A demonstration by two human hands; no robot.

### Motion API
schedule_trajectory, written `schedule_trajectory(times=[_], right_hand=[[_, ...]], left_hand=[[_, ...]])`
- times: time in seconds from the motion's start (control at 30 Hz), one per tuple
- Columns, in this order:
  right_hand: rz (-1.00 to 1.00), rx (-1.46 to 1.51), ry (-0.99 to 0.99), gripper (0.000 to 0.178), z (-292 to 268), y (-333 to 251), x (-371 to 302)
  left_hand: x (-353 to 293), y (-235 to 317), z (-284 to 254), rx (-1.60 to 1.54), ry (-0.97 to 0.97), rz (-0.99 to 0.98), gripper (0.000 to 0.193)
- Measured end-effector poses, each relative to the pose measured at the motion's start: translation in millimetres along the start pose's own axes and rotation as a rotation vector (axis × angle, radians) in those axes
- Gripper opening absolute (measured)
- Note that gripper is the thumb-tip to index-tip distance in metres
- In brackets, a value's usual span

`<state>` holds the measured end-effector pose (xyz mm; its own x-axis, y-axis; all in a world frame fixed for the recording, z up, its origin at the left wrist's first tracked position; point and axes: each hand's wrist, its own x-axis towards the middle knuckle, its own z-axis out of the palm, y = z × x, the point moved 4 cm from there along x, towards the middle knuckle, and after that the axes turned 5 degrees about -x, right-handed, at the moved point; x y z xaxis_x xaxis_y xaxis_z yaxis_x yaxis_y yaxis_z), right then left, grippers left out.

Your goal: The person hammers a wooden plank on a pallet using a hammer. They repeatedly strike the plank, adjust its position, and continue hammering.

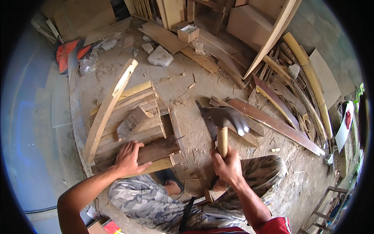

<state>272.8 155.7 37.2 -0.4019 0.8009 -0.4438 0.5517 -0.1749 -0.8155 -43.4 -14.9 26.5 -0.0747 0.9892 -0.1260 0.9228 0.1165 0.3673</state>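
Note:
My right hand (227, 163) is closed around the wooden handle of a hammer (222, 142), its dark claw head raised above the floor. My left hand (129, 159) grips a dark brown board (159, 150) from above, thumb on the near side and fingers over the top. A thin nail (180, 137) sticks out near the board's right end. Under and beyond the board lies a stack of pale wooden strips (128, 102). A short wood block (133, 123) rests on the strips, just beyond my left hand. The hammer head is apart from the board.
A long pale timber (105, 113) lies along the stack's left side. Brown planks (272, 123) lie to the right, by scrap wood and a bamboo pole (307, 70). A white rock (160, 57) and small open box (188, 34) stand farther back. Bluish sheets (35, 128) line the left.

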Motion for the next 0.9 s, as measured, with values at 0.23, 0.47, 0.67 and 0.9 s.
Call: schedule_trajectory(times=[0.23, 0.47, 0.67, 0.9], right_hand=[[0.063, -0.209, -0.174, 0.028, 32.4, 27.1, 6.7], [-0.142, 0.48, -0.007, 0.012, 31.9, 22.1, -4.7], [0.23, 0.163, -0.154, 0.02, 18.7, 45.8, 9.2], [0.191, 0.148, -0.213, 0.022, 54.2, 62.3, 4.9]], left_hand=[[6.3, 0.7, 1.9, -0.018, -0.002, 0.026, 0.074], [4.4, -4.8, 2.4, -0.008, -0.027, 0.004, 0.075], [2.3, -4.6, 5.1, -0.026, -0.049, -0.029, 0.075], [9.3, -2.2, 4.1, -0.028, -0.025, 0.001, 0.075]])
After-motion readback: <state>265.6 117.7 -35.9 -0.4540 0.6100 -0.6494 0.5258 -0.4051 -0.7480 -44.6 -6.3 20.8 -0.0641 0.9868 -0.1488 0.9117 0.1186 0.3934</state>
